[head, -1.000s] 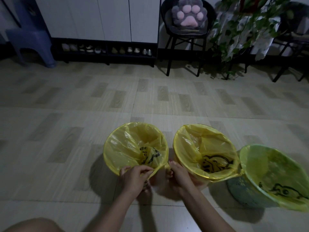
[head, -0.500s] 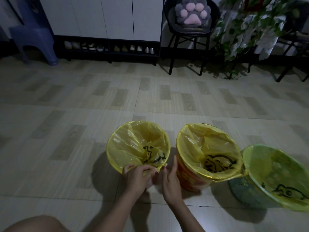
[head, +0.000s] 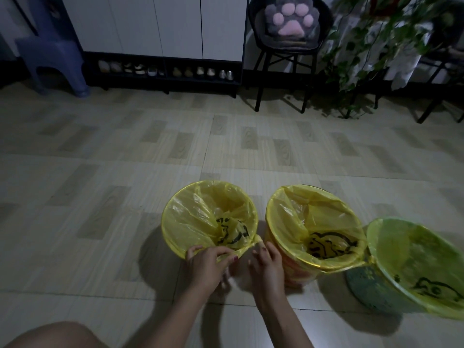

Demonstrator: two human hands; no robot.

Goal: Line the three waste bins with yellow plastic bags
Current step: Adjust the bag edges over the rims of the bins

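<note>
Three waste bins stand in a row on the floor, each with a yellow plastic bag over its rim. The left bin's bag (head: 190,214) carries a black print at its bottom. My left hand (head: 206,266) pinches that bag's near edge against the rim. My right hand (head: 267,266) is just right of it, fingertips touching a twisted bunch of the bag (head: 256,241) at the rim. The middle bin (head: 296,270) is orange and the right bin (head: 371,292) is green; both are lined and untouched.
A black chair (head: 283,49) with a paw-shaped cushion stands at the back, a leafy plant (head: 364,46) to its right. A white cabinet with a shoe shelf (head: 163,71) and a blue plastic stool (head: 50,51) line the back wall. My knee (head: 57,335) shows bottom left.
The view has come closer to the bins. My right hand has moved from between the bins up to the twisted bunch at the left bin's rim. My left hand keeps its pinch.
</note>
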